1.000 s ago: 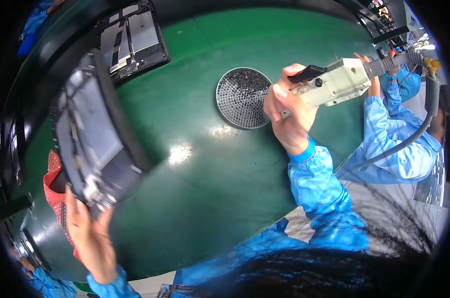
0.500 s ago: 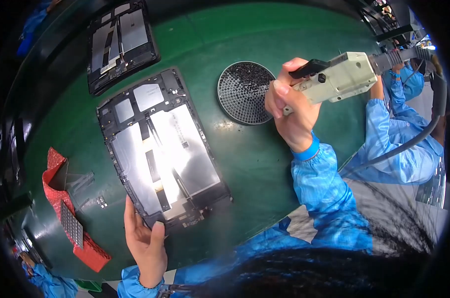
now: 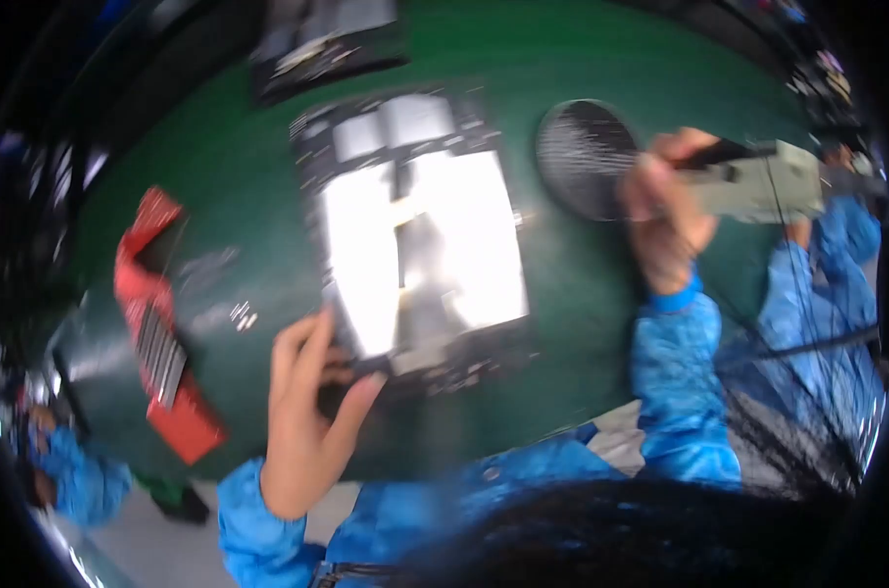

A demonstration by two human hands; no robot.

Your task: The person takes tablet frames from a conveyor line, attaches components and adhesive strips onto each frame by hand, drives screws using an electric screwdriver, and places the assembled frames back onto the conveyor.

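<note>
Right grip [image 3: 672, 211] around pale tool [image 3: 753, 191], any lettering apparently illegible.

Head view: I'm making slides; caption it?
Left hand at the corner of a flat device, right hand holding a pale tool.

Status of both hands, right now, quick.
Left hand: open, thumb and fingers spread at a corner of the flat device; blur hides whether it touches.
Right hand: closed, holding the pale tool.
</note>
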